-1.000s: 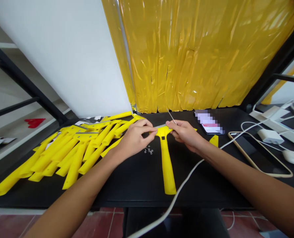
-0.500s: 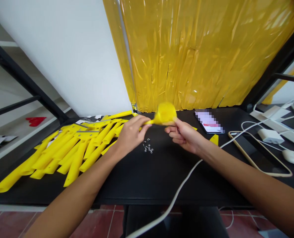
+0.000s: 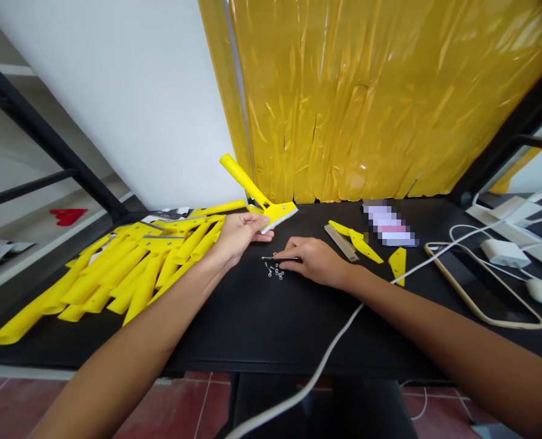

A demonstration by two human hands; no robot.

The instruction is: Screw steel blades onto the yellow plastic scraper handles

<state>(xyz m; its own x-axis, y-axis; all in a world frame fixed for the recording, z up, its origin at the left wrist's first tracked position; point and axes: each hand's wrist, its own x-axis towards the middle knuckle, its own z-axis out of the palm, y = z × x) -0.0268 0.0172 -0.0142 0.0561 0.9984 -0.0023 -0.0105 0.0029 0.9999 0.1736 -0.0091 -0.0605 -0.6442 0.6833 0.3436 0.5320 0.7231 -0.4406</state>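
My left hand (image 3: 238,239) is shut on a yellow plastic scraper (image 3: 271,210), gripping it near the wide head, with the handle slanting up and away and a metal blade edge showing. My right hand (image 3: 315,260) holds a thin small screwdriver (image 3: 280,258) low over the table, its tip just above a little heap of small metal screws and washers (image 3: 275,271). To the right of that hand lie a flat steel blade (image 3: 341,242) and yellow scraper pieces (image 3: 355,242).
Many yellow scraper handles (image 3: 138,274) lie piled at the left of the black table (image 3: 298,323). A blurred phone (image 3: 387,224) sits behind. At the right are a power strip (image 3: 513,222), a white charger (image 3: 503,253) and cables. Yellow plastic sheeting (image 3: 344,103) hangs behind.
The scraper has left the space between my hands and now stands tilted in my left hand alone. My right hand has moved left and down towards the screws, with the screwdriver held low.
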